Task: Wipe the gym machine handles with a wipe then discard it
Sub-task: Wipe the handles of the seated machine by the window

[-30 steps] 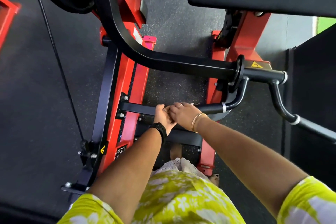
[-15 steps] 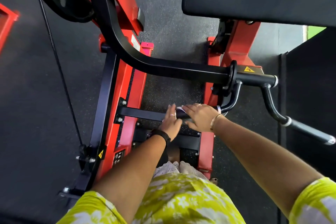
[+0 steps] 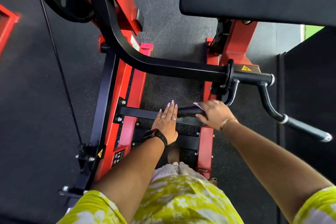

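Two hands meet on the low crossbar of the red frame. From the left, I see the left hand lying flat across the bar, its fingers straight and pressed together, holding nothing. Just beside it runs the black handle. The right hand curls over that handle's far end, pinching the wipe against the grip; only a white corner of it shows. Farther right, a second handle juts out, untouched.
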`<state>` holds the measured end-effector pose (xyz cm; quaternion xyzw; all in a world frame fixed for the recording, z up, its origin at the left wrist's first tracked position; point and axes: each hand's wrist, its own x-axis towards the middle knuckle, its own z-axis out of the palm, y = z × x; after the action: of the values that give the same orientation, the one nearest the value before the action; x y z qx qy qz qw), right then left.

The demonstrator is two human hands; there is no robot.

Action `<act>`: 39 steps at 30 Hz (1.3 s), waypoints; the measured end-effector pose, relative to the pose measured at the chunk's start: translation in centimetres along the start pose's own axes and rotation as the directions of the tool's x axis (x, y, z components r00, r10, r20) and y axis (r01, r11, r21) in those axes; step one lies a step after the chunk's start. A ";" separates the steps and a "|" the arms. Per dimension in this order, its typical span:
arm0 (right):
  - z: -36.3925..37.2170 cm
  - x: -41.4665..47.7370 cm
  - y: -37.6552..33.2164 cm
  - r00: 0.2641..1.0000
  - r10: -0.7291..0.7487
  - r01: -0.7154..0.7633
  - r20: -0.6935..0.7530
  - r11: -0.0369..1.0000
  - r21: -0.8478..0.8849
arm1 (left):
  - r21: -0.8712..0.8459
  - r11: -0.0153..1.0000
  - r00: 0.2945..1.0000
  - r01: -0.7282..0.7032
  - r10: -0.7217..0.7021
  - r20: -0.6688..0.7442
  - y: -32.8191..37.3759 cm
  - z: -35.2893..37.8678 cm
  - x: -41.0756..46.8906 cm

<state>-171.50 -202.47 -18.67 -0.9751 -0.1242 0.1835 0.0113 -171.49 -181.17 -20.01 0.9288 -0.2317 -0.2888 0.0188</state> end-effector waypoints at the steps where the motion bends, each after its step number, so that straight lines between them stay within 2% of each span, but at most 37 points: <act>1: 1.1 -0.8 0.3 0.990 -0.075 0.069 -0.123 0.996 -0.052 | -0.009 1.000 1.000 0.003 -0.003 -0.003 0.0 0.0 0.0; 3: 3.1 -1.8 0.4 0.932 -0.220 0.182 -0.288 0.971 -0.156 | -0.020 1.000 1.000 0.003 -0.003 -0.003 0.0 0.1 0.0; 5: 4.2 -1.9 0.2 0.883 -0.367 0.305 -0.291 0.922 -0.238 | -0.034 0.999 1.000 -0.010 0.011 0.012 -0.2 0.1 0.0; 7: 4.3 -1.4 -0.3 0.821 -0.512 0.435 -0.251 0.847 -0.306 | -0.067 0.997 0.999 -0.025 0.027 0.040 -0.4 -0.1 0.1; 9: 4.3 -0.3 -1.0 0.764 -0.620 0.524 -0.177 0.757 -0.390 | -0.213 0.977 0.998 -0.020 0.034 0.060 -0.5 -0.4 0.4; 12: 3.9 1.4 -2.2 0.698 -0.715 0.604 -0.024 0.607 -0.516 | -0.568 0.821 0.998 0.054 -0.037 0.041 -0.3 -1.1 0.9; 14: 3.6 2.1 -2.4 0.682 -0.727 0.652 0.078 0.556 -0.516 | -0.639 0.766 0.997 0.076 -0.077 0.027 -0.1 -1.4 1.1; 16: 3.5 2.2 -2.1 0.687 -0.715 0.664 0.126 0.549 -0.507 | -0.566 0.821 0.997 0.070 -0.071 0.020 -0.1 -1.5 1.2; 19: 2.7 1.2 -0.5 0.727 -0.658 0.647 0.195 0.563 -0.514 | -0.279 0.960 1.000 -0.020 0.018 -0.011 0.1 -1.0 0.7; 22: 2.8 0.1 2.4 0.739 -0.624 0.625 0.253 0.496 -0.602 | -0.075 0.991 0.993 -0.111 0.108 -0.041 1.0 -0.6 0.1; 23: 2.4 -0.5 3.3 0.746 -0.610 0.624 0.267 0.498 -0.602 | -0.025 0.991 0.991 -0.130 0.129 -0.044 1.3 -0.5 0.0; 25: 1.4 -1.9 4.8 0.785 -0.581 0.585 0.215 0.583 -0.564 | 0.044 0.990 0.990 -0.135 0.137 -0.041 1.6 -0.3 -0.1; 29: 0.7 -3.5 6.3 0.833 -0.529 0.540 0.163 0.712 -0.448 | 0.067 0.991 0.993 -0.113 0.114 -0.012 1.7 -0.4 0.1; 32: 1.3 -2.5 4.7 0.853 -0.520 0.487 0.036 0.771 -0.411 | 0.072 0.990 0.992 -0.123 0.123 0.003 1.5 -0.7 0.3; 34: 1.5 -1.3 2.7 0.875 -0.484 0.450 0.009 0.806 -0.386 | 0.082 0.989 0.992 -0.125 0.124 0.008 1.5 -0.7 0.3; 37: 1.8 -0.1 -0.2 0.893 -0.450 0.425 0.024 0.822 -0.379 | 0.062 0.996 0.998 -0.068 0.067 0.020 1.8 -0.7 0.2; 39: 1.9 -0.4 -0.5 0.931 -0.355 0.357 0.082 0.843 -0.402 | 0.025 0.999 0.999 -0.035 0.034 0.025 2.0 -0.7 0.2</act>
<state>-172.70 -202.15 -20.29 -0.9150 -0.3385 0.1501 -0.1599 -171.83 -183.11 -19.15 0.9211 -0.2516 -0.2969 0.0093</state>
